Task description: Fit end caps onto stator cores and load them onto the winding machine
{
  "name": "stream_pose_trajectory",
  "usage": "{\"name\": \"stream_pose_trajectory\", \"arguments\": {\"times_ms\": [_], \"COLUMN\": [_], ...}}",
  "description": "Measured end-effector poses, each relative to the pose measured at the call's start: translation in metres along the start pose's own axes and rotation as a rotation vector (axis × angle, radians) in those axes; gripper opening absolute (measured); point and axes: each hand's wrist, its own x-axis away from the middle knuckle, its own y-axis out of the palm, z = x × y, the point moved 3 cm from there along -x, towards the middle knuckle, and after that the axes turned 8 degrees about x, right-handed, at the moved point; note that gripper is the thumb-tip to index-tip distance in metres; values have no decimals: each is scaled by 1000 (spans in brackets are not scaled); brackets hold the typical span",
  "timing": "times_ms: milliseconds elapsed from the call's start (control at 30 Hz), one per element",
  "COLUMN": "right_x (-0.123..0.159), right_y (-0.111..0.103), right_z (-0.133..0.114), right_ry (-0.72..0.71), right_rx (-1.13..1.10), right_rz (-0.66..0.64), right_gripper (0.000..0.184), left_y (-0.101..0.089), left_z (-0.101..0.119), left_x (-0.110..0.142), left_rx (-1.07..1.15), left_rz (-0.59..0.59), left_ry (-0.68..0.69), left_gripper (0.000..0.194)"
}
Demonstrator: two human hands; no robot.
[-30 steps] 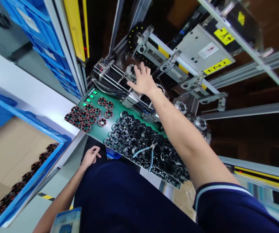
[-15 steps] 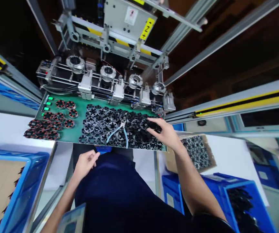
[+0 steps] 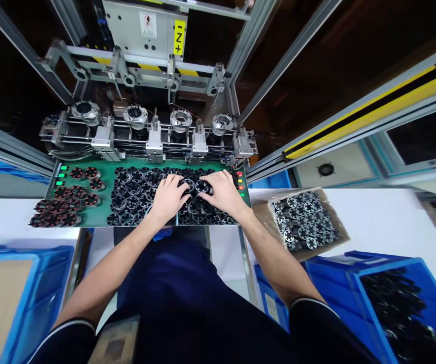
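Note:
Many black and silver toothed rings, which look like motor stator cores [image 3: 129,194], lie packed on the green work surface. My left hand [image 3: 168,199] reaches over them from the left, its thumb and fingers curled round the edge of one core [image 3: 188,186]. Close beside it, my right hand [image 3: 223,193] has thumb and fingertips round another core [image 3: 203,187]. Beneath my left hand, the pliers [image 3: 177,219] are mostly hidden; only bits of their light blue handles show. Wound stators with copper-red coils [image 3: 60,206] stand grouped at the left end.
Behind the cores runs a winding machine with several metal holders [image 3: 181,120]. Lit green buttons [image 3: 61,175] sit at left, coloured ones [image 3: 239,180] at right. A carton [image 3: 326,202] of cores stands right, above a blue bin [image 3: 361,283] of black parts. Another blue bin [image 3: 28,303] is at left.
My left hand has risen from near my lap onto the cores, covering the pliers. My right hand has closed in on a core beside it. The camera view has turned.

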Motion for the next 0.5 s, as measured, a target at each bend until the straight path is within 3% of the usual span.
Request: {"name": "stream_pose_trajectory", "arguments": {"times_ms": [100, 200, 233, 367, 500], "right_x": [2, -1, -5, -45, -108], "right_y": [-13, -42, -53, -89, -76], "right_z": [-1, 0, 1, 17, 42], "right_ry": [-12, -14, -17, -14, 53], "right_rx": [-32, -84, -105, -204, -275], "right_rz": [22, 106, 156, 363, 383], "right_gripper": [46, 51, 53, 53, 60], "left_y": [0, -14, -24, -85, -129], "left_z": [-2, -4, -6, -25, -59], "left_x": [-1, 0, -2, -34, -89], "left_rx": [1, 40, 84, 294, 200], "left_rz": [-10, 41, 96, 424, 509], "left_ry": [31, 20, -5, -80, -67], "left_gripper": [8, 8, 15, 77, 64]}}
